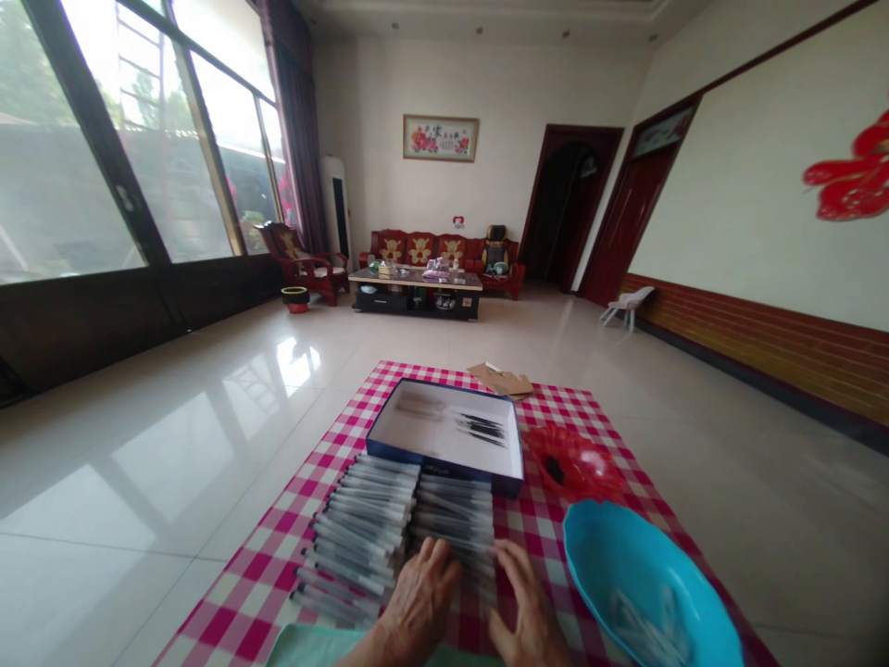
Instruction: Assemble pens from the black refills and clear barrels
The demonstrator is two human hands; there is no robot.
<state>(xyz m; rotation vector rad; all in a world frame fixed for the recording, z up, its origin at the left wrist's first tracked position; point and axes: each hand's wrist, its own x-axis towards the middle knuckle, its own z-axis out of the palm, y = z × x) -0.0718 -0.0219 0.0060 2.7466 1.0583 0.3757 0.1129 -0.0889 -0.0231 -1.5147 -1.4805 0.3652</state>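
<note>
Two piles of clear-barrelled pens lie side by side on the checked tablecloth, a left pile (368, 519) with dark tips outward and a right pile (455, 509). My left hand (423, 593) is at the near left end of the right pile, its fingers curled down; what they grip is hidden. Across from it, my right hand (524, 602) is by the right ends of the near pens, thumb and fingers apart. Just beyond the piles sits a shallow blue-rimmed box (417, 421) with several thin black pieces (482, 428) on its white floor.
At the right stand a blue plastic bowl (597, 537) holding clear slender pieces (649, 621) and a red flower-shaped dish (580, 468) with something dark in it. Brown cardboard (504, 380) lies at the far edge. A pale green cloth (312, 646) is at the near edge.
</note>
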